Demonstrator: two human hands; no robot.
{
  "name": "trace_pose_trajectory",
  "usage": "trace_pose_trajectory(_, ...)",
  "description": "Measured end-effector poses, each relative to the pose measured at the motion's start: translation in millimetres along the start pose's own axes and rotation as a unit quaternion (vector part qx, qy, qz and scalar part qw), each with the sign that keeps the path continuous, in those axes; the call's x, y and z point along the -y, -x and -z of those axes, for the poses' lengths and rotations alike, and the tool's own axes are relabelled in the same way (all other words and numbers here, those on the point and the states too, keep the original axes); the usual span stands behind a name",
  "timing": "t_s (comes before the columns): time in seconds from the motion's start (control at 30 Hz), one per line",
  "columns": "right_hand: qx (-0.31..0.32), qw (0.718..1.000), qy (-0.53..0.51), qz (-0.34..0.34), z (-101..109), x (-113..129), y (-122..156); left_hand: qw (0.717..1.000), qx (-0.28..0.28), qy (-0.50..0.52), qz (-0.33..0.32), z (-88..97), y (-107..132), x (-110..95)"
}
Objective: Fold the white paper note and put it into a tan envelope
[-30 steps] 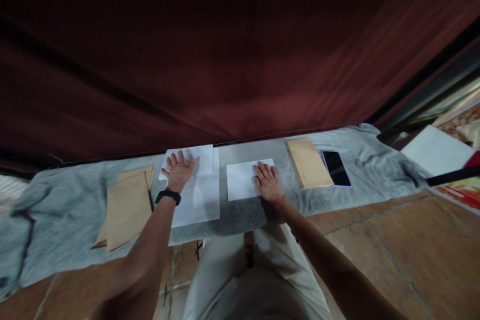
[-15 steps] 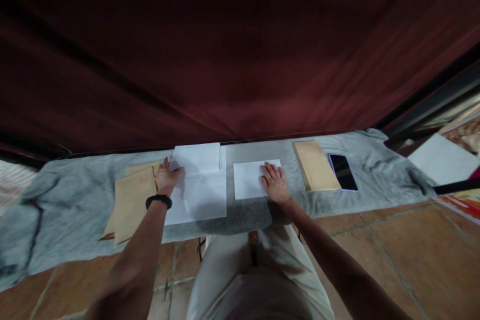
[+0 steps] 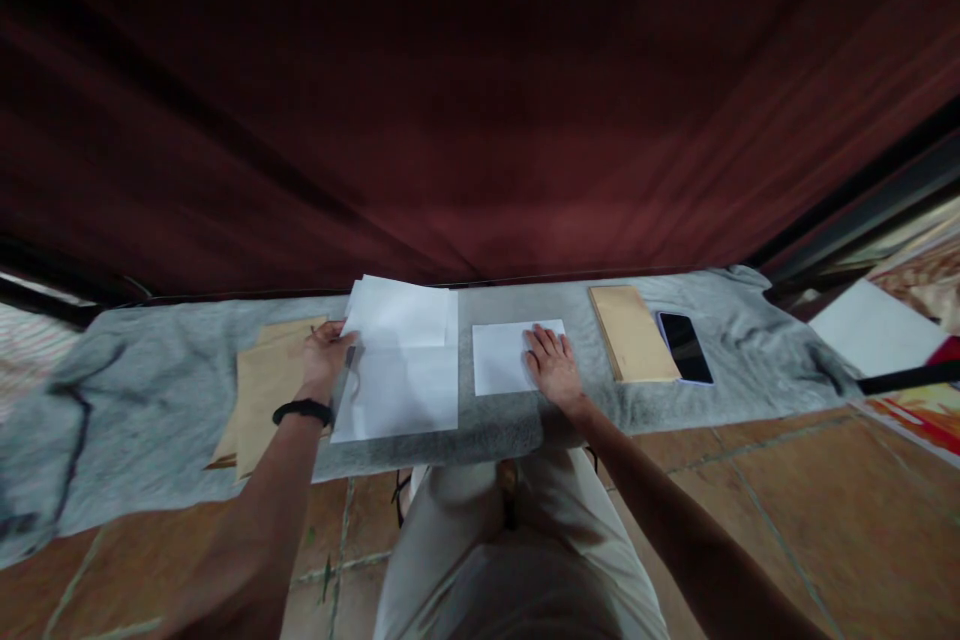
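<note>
Dark red hanging fabric (image 3: 480, 140) behind a narrow counter, draped in rumpled grey plush cloth (image 3: 757, 335); left hand (image 3: 325, 356), thumb and fingers seemingly pinching the left edge of an upper white rectangular paper sheet (image 3: 405, 310), loose or a folded flap, cannot be told; right hand (image 3: 555, 370), fingers spread flat, gripping nothing, resting on the right part of a small white paper rectangle (image 3: 499, 360); under the upper sheet, a larger white paper sheet (image 3: 405, 395); to its left, partly hidden by the left forearm, an overlapping pile of flat brown paper pieces (image 3: 264, 395); right of the right hand, a neat brown paper stack (image 3: 636, 335), just beside a black-screened phone with pale purple edging (image 3: 686, 348); risks, as judged: a pinch taking two layers could drag the larger sheet askew; a sideways tug could crease the paper; the left forearm could knock the brown pile out of line.
</note>
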State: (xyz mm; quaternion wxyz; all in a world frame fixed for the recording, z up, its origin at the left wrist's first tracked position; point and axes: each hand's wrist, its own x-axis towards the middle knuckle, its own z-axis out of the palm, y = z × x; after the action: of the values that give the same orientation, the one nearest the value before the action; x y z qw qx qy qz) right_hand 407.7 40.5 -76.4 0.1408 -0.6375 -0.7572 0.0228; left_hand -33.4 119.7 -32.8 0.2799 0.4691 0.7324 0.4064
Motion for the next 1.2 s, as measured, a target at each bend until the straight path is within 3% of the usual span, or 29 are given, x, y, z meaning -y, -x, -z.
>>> trace_pose_trajectory(0.13,-0.003,1.000,0.000,0.003,-0.3,0.1,0.2,0.996,0.007,0.085,0.021,16.7,20.4,-5.2)
trace_pose_trajectory(0.37,-0.003,1.000,0.015,-0.001,-2.9,-0.5,0.2,0.970,0.125,0.206,0.010,35.5,55.2,2.2)
trace_pose_trajectory(0.47,-0.002,1.000,0.020,0.001,-1.6,-0.2,0.3,0.966,0.198,0.166,-0.004,46.8,58.4,3.1)
trace_pose_trajectory(0.67,-0.001,1.000,0.022,0.001,-0.8,0.5,0.7,0.962,0.266,0.059,-0.009,66.8,45.0,-7.6)
trace_pose_trajectory(0.93,0.011,1.000,0.020,-0.016,6.9,8.1,3.7,0.965,0.257,-0.032,-0.042,55.6,31.8,-8.9)
trace_pose_trajectory(1.07,0.009,0.999,0.033,-0.038,7.3,20.4,10.5,0.953,0.263,-0.107,-0.104,59.6,30.3,-3.9)
trace_pose_trajectory(1.2,-0.004,0.999,0.036,-0.013,2.5,31.2,15.1,0.945,0.247,-0.157,-0.148,58.7,37.6,-2.0)
